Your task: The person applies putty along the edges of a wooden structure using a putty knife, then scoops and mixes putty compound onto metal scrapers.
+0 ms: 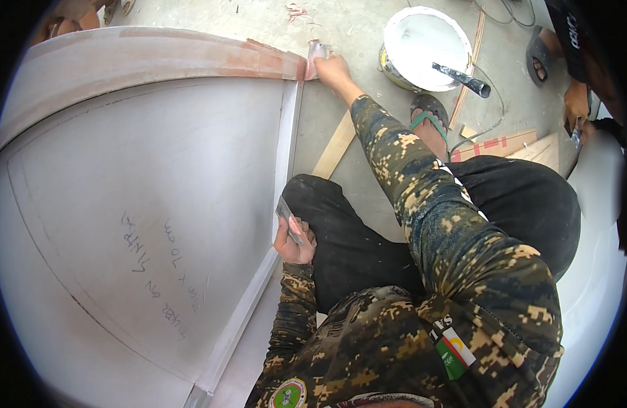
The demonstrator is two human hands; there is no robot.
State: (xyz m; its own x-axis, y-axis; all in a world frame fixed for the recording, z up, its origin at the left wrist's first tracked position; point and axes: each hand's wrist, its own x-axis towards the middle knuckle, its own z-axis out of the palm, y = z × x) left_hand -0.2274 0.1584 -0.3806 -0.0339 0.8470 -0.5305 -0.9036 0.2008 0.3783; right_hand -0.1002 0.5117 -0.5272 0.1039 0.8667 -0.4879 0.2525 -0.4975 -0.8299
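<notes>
Scraper point(317, 53) gripped in bent fingers, the right hand point(334, 71) stretches out to the far corner of a big pale panel point(170, 149) — its blade up against the end of the curved, pink-smeared rim point(184, 58). From where I stand, the left hand point(296, 245) is curled firmly round a second scraper point(290, 224), smeared pink too, close by the panel's straight edge point(286, 149) and a black-trousered knee point(315, 194). Beyond the right forearm stands a white bucket point(393, 75) — dark handle point(470, 80) poking over its lip — near a sandalled foot point(430, 122).
</notes>
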